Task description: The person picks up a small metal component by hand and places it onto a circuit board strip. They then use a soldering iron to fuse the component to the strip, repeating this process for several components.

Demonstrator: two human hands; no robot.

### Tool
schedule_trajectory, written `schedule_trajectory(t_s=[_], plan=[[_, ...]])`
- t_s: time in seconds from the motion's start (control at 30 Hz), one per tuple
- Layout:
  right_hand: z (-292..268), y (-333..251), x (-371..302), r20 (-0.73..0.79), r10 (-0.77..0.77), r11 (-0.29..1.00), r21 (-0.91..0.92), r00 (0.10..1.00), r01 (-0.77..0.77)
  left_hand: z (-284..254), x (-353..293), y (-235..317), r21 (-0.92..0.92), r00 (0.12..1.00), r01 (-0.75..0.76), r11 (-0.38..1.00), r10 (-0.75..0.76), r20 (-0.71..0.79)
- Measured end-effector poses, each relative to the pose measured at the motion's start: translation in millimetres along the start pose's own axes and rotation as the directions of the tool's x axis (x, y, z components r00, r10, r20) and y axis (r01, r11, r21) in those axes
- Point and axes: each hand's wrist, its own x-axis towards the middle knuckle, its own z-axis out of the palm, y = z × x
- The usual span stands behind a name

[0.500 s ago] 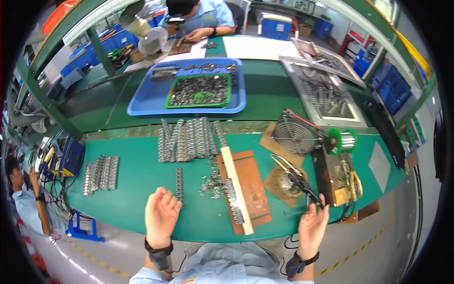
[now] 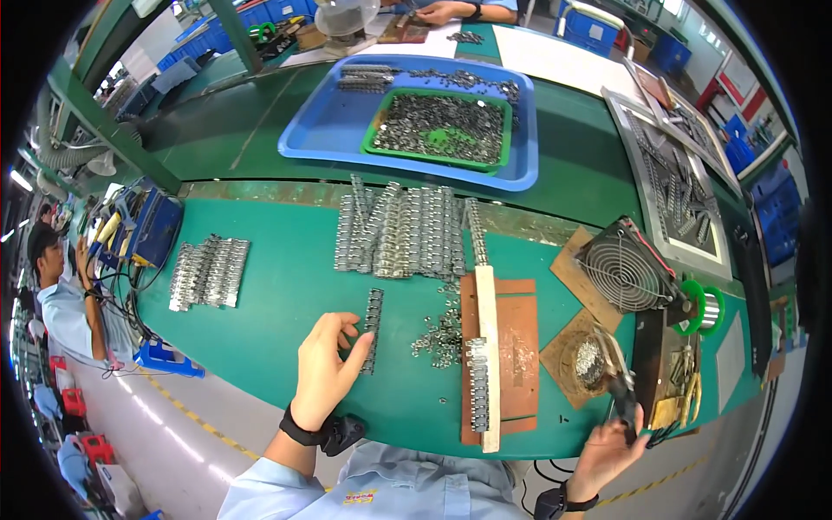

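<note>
My left hand (image 2: 328,360) is beside a narrow segmented metal strip (image 2: 373,325) lying on the green mat. Its thumb and fingers are apart near the strip, and whether they touch it is unclear. At the front right, my right hand (image 2: 609,452) holds the black handle of a tweezer-type soldering tool (image 2: 620,397), smeared by motion. The tool's two prongs point away, over a round heap of silvery metal (image 2: 591,362) on a brown board. Between the hands, a wooden bar (image 2: 488,364) lies along a reddish-brown board (image 2: 520,351), with another metal strip (image 2: 478,386) against its left side.
Loose small metal parts (image 2: 440,334) lie left of the wooden bar. Rows of strips (image 2: 403,230) stand behind, with a smaller group (image 2: 210,273) at left. A fan (image 2: 626,267) and a solder spool (image 2: 709,307) stand at right. A blue tray (image 2: 299,143) sits farther back.
My left hand has moved from a loose curl to beside the lone metal strip, its fingers parting. The soldering tool has swung in my right hand's hold. The whole view has shifted.
</note>
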Motion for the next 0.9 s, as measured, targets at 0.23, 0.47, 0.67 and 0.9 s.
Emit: schedule_trajectory(t_s=[0.23,0.47,0.67,0.9], plan=[[-21,-8,-20,-0.074,-0.145,0.954,-0.277,0.987,0.119,-4,-8,13,0.050,0.998,-0.055,0.997,0.057,-0.035],[-34,-1,-30,-0.038,-0.130,0.941,-0.320,0.991,0.111,23,-35,41,-0.080,0.889,-0.291,0.953,0.301,0.346],[13,12,-26,-0.028,-0.006,0.960,-0.281,1.000,-0.002,39,-41,37,-0.036,0.806,-0.430,0.902,0.401,0.436],[43,37,-17,0.158,0.191,0.968,-0.196,0.969,-0.159,44,-47,57,-0.329,0.944,0.030,0.944,0.081,0.318]])
